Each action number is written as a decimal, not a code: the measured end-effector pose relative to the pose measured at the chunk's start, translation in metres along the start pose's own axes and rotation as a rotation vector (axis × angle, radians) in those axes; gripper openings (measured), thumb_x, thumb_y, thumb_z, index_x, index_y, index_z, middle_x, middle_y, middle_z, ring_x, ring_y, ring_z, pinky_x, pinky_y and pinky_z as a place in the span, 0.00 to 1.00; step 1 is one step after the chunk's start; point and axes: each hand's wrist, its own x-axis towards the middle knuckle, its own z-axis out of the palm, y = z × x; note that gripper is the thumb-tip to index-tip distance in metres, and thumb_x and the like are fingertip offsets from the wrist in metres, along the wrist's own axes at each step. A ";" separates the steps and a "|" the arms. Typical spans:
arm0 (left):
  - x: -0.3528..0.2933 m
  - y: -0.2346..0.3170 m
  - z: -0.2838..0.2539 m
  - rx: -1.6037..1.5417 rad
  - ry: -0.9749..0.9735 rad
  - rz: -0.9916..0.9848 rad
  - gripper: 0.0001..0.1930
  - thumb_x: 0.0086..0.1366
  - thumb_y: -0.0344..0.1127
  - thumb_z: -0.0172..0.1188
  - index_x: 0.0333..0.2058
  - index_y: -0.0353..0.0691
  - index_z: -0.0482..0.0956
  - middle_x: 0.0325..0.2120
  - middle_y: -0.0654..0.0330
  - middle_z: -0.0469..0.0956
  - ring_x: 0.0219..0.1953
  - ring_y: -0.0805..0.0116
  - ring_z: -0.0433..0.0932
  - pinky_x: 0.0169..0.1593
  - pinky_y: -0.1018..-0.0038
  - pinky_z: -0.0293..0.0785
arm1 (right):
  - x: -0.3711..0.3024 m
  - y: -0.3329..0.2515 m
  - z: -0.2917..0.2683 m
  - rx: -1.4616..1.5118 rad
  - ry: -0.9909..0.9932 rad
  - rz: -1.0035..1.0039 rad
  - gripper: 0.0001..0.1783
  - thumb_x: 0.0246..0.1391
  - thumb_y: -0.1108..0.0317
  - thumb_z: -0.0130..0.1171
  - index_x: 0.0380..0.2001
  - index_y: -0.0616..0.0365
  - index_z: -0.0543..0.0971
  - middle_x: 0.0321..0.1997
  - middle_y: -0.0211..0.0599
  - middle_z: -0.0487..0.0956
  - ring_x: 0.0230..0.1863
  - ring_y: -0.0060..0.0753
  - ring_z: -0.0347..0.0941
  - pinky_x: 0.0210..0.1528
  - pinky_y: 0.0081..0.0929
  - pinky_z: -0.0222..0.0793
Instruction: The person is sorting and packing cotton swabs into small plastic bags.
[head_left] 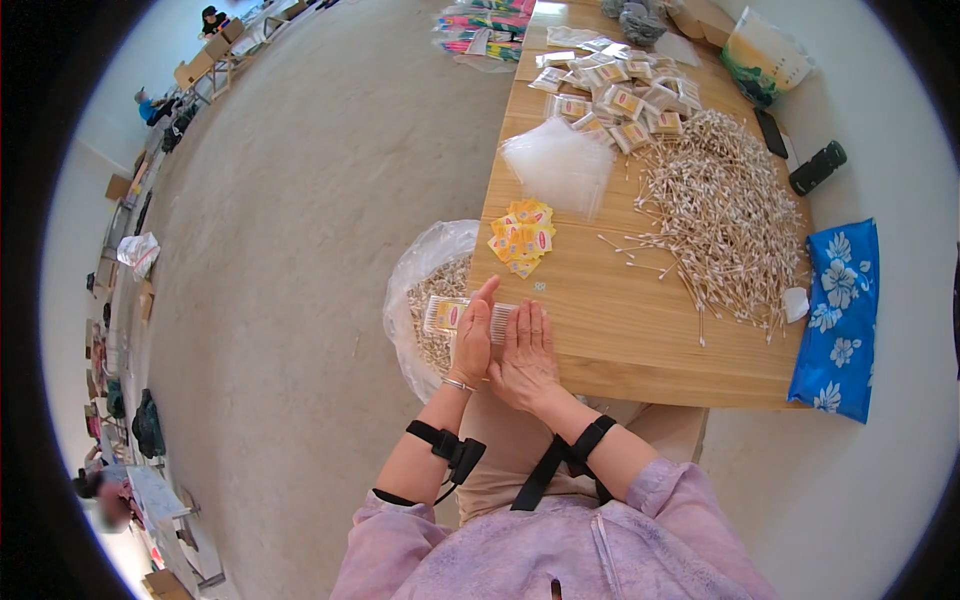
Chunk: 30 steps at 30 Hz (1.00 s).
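A clear packet of cotton swabs with a yellow card (pixel 447 313) juts past the table's left edge, above a bag of swabs. My left hand (pixel 473 335), turned edge-on, is closed on this packet; some of its fingers are hidden. White swabs (pixel 503 322) show between my two hands. Stretched out flat, my right hand (pixel 527 362) has its fingers together at the near-left table corner, touching the swabs' right end. Just beyond my hands lies a small pile of yellow cards (pixel 522 236). Clear empty bags (pixel 563 165) are stacked behind the cards.
A large heap of loose swabs (pixel 715 215) covers the right of the wooden table (pixel 620 350). Filled packets (pixel 620 95) are piled at the far end. A blue flowered pouch (pixel 840 315), black bottle (pixel 818 168) and phone (pixel 770 133) line the wall side. An open plastic bag (pixel 405 275) stands left.
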 end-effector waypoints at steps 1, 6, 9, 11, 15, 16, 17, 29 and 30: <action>0.000 0.000 0.000 -0.001 0.002 0.001 0.28 0.72 0.50 0.36 0.61 0.33 0.60 0.60 0.54 0.62 0.64 0.65 0.57 0.67 0.70 0.47 | 0.000 -0.001 0.000 -0.019 -0.014 0.016 0.51 0.49 0.50 0.49 0.64 0.76 0.41 0.70 0.64 0.36 0.72 0.59 0.25 0.71 0.48 0.19; 0.001 0.003 0.001 0.054 -0.003 -0.024 0.27 0.73 0.49 0.37 0.58 0.32 0.64 0.59 0.55 0.65 0.62 0.66 0.59 0.65 0.71 0.50 | 0.003 -0.002 0.007 -0.031 0.030 0.066 0.50 0.50 0.49 0.48 0.64 0.74 0.42 0.71 0.62 0.37 0.73 0.57 0.25 0.71 0.47 0.19; -0.001 0.005 0.001 0.153 0.005 0.021 0.26 0.73 0.47 0.37 0.57 0.32 0.65 0.57 0.55 0.67 0.61 0.65 0.61 0.64 0.72 0.52 | 0.003 -0.002 0.008 -0.033 0.005 0.077 0.49 0.50 0.49 0.47 0.64 0.74 0.42 0.71 0.61 0.37 0.73 0.58 0.25 0.71 0.47 0.18; -0.003 0.006 0.003 0.181 0.027 0.020 0.25 0.73 0.47 0.37 0.57 0.32 0.65 0.57 0.54 0.67 0.61 0.64 0.61 0.64 0.72 0.52 | 0.003 -0.001 0.007 -0.091 0.013 0.043 0.49 0.51 0.49 0.46 0.65 0.73 0.42 0.71 0.60 0.36 0.73 0.58 0.24 0.71 0.47 0.18; -0.003 0.012 0.003 0.252 0.036 0.007 0.23 0.72 0.43 0.40 0.56 0.31 0.66 0.57 0.51 0.67 0.61 0.60 0.62 0.64 0.71 0.52 | 0.002 -0.002 0.004 -0.100 -0.041 0.047 0.49 0.51 0.49 0.47 0.64 0.74 0.42 0.71 0.60 0.36 0.73 0.58 0.25 0.71 0.47 0.19; -0.003 0.015 0.002 0.253 0.038 0.008 0.23 0.72 0.43 0.40 0.56 0.31 0.66 0.57 0.51 0.67 0.61 0.60 0.62 0.64 0.71 0.52 | 0.002 -0.002 0.007 -0.105 -0.017 0.043 0.50 0.51 0.49 0.47 0.64 0.74 0.42 0.71 0.60 0.36 0.73 0.57 0.25 0.71 0.47 0.19; -0.004 0.018 0.000 0.362 0.025 0.028 0.22 0.71 0.40 0.42 0.56 0.31 0.66 0.57 0.49 0.67 0.62 0.59 0.62 0.64 0.70 0.53 | 0.001 -0.001 0.008 -0.112 0.005 0.042 0.50 0.51 0.49 0.48 0.64 0.74 0.42 0.71 0.60 0.36 0.73 0.57 0.24 0.71 0.47 0.19; 0.020 -0.021 -0.098 0.222 0.085 -0.230 0.21 0.71 0.38 0.42 0.58 0.32 0.63 0.53 0.50 0.71 0.55 0.62 0.70 0.57 0.70 0.67 | 0.005 -0.014 0.009 -0.040 0.092 0.028 0.50 0.52 0.48 0.49 0.64 0.76 0.41 0.70 0.61 0.36 0.73 0.57 0.26 0.71 0.46 0.21; 0.020 -0.022 -0.097 -0.015 0.057 -0.305 0.22 0.72 0.39 0.42 0.59 0.32 0.62 0.53 0.51 0.70 0.55 0.64 0.70 0.57 0.71 0.67 | 0.006 -0.015 0.009 -0.043 0.089 0.030 0.50 0.52 0.48 0.49 0.64 0.76 0.41 0.70 0.61 0.36 0.73 0.57 0.26 0.71 0.46 0.21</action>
